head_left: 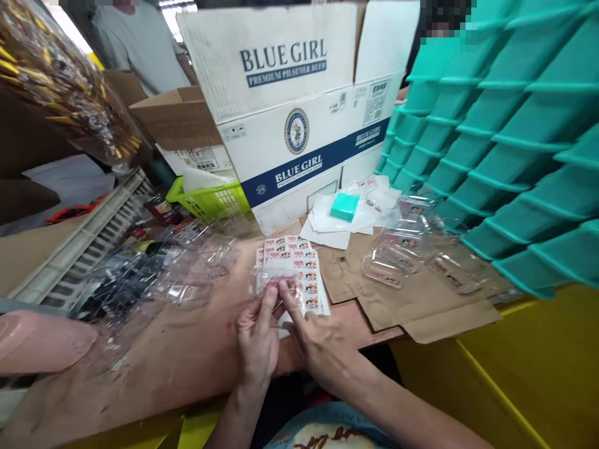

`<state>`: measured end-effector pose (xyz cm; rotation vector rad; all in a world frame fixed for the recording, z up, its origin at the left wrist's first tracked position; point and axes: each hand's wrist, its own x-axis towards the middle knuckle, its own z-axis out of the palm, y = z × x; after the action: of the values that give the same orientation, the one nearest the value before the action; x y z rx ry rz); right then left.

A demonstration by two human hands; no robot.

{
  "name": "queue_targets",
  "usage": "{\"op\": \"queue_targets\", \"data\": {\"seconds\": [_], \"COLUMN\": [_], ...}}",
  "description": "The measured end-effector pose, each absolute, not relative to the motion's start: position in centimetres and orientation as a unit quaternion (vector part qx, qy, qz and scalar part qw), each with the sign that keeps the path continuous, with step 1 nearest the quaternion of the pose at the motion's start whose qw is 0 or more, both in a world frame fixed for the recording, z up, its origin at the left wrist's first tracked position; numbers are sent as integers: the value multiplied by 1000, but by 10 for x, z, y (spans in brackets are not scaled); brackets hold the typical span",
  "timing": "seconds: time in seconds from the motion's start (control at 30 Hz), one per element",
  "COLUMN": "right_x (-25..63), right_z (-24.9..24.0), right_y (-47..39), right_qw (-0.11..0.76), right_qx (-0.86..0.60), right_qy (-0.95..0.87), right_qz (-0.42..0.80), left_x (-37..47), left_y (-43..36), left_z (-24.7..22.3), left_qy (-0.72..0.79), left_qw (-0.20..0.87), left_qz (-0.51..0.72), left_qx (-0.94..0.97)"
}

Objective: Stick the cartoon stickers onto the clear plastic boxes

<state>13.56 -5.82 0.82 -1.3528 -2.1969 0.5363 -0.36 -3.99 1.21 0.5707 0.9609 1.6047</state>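
Observation:
A small clear plastic case is held up over sheets of printed stickers. My left hand grips the near edge of the case, thumb on top. My right hand is at the same case; its index finger presses on the top face beside the left thumb, with the other fingers curled below. A pinkish printed label shows under the fingertips, partly covered by them. The sticker sheets lie stacked on the table, with rows of pink lettering and small orange-and-black pictures.
Labelled clear cases lie on flat cardboard at right; unlabelled ones lie at left. White backing papers hold a turquoise block. Behind stand a beer carton, a green basket and stacked turquoise bins. A person stands beyond.

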Motion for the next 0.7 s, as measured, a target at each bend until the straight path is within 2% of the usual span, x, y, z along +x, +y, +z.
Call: {"op": "queue_targets", "data": {"seconds": [0.1,0.2,0.27,0.3,0.37,0.43,0.53,0.6,0.7], "right_x": [153,176,200,217,258,297,314,289,218], "right_z": [17,26,29,31,34,39,42,36,13], "right_y": [-49,-30,-10,2,31,61,94,101,99], "right_qw": [301,388,428,444,452,364,247,251,244], "right_qx": [-524,-443,-423,-450,-545,-609,-638,-605,-507], "right_qy": [-778,-774,-761,-747,-703,-702,-714,-747,-826], "right_qz": [171,232,242,207,62,-59,-149,-113,40], "left_x": [-2,5,5,1,-14,-34,-57,-60,-53], "left_y": [-41,-43,-39,-34,-18,1,30,45,57], "left_z": [22,25,20,15,1,-15,-35,-46,-62], "left_qy": [385,350,356,382,463,537,585,602,614], "left_qw": [604,689,703,677,562,407,239,187,168], "left_qz": [658,563,500,490,504,512,437,382,333], "left_qx": [233,293,360,395,463,533,640,676,696]}}
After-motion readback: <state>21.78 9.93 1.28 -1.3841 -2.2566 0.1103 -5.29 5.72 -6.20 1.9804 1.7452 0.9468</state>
